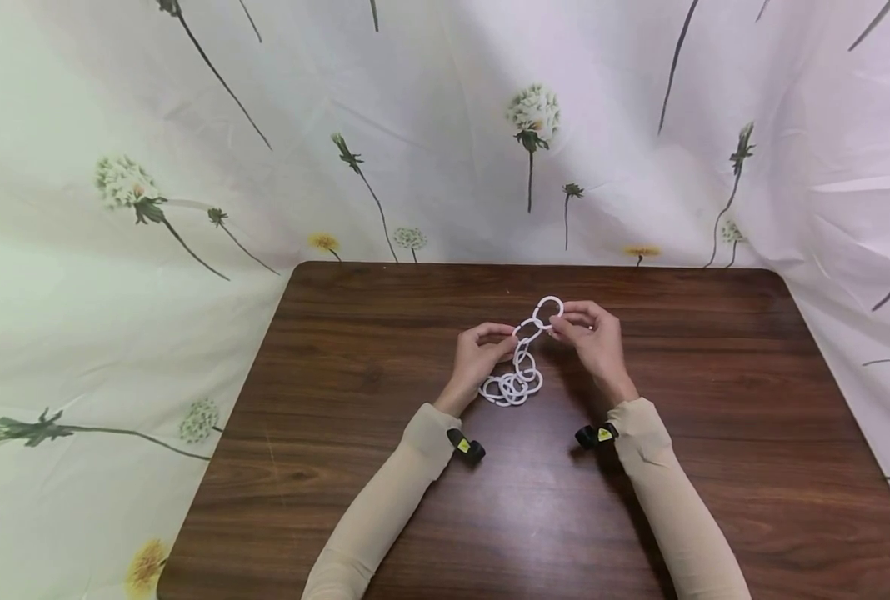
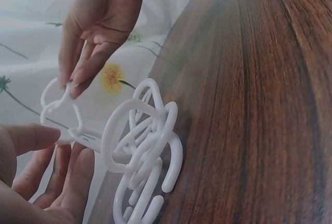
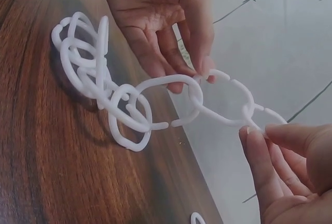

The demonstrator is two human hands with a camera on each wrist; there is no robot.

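Observation:
A chain of white plastic C-shaped links (image 3: pixel 219 118) is stretched between two bare hands over the table. In the head view, the left hand (image 1: pixel 478 360) pinches one link near the chain's upper part between thumb and fingers. Farther right and slightly higher, the right hand (image 1: pixel 593 340) pinches the end link (image 1: pixel 548 298) by its lower right side. Below the left hand, the other links (image 2: pixel 108 140) hang down into a loose heap on the tabletop. Small gaps show in several links in the right wrist view. Fingertips hide parts of the pinched links.
The brown wood-grain table (image 1: pixel 340 375) has rounded far corners. Behind it and at its sides hangs a pale cloth (image 1: pixel 445 183) printed with dandelions. Each sleeve carries a black wrist strap (image 1: pixel 466 448). A small white piece (image 3: pixel 196 218) shows at the right wrist view's bottom edge.

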